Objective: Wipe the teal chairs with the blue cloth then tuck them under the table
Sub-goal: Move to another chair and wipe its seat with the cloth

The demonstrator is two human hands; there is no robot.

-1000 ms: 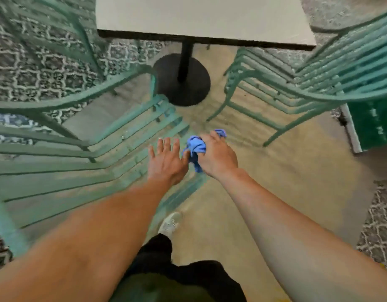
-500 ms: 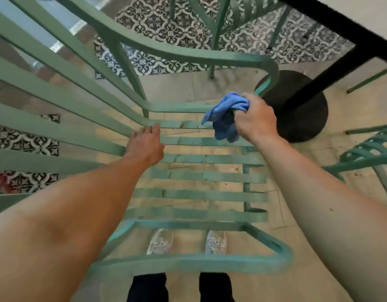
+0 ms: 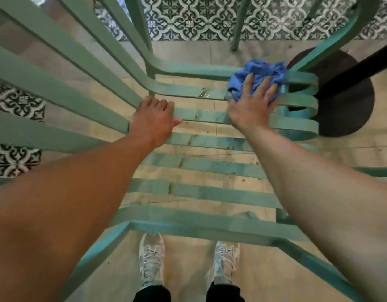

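Note:
I look straight down onto a teal slatted metal chair that fills the view. Its seat slats run left to right and its back slats rise at the left. My right hand presses the crumpled blue cloth flat against the far right slats, fingers spread over it. My left hand is curled around a seat slat where the seat meets the back. A wet streak shows on the slat just left of the cloth.
The table's round black base and black post stand just beyond the chair's right edge. Patterned tiles lie beyond, with other teal chair legs. My two pale sneakers stand under the chair's near rail.
My right hand has come down from above the seat and now presses the cloth on the far slats. My left hand has closed on a slat. The view has moved closer over the seat.

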